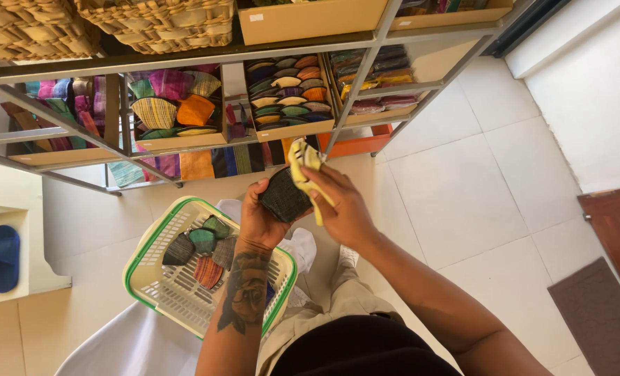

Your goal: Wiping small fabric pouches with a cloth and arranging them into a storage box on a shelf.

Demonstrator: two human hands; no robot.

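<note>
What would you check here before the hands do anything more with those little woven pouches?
1. Left hand grips the dark pouch: ok.
2. Right hand holds the yellow pouch: ok.
3. Basket sits level: not ok, it looks tilted.
4. Pouches in the basket stay inside: ok.
5. Free room in the shelf boxes: cannot tell.

Bright, even daylight fills the scene. Floor tiles right of the metal shelf (366,76) look nearly washed out. Below the shelf shadows stay soft; its rails bend, probably lens distortion.
</note>
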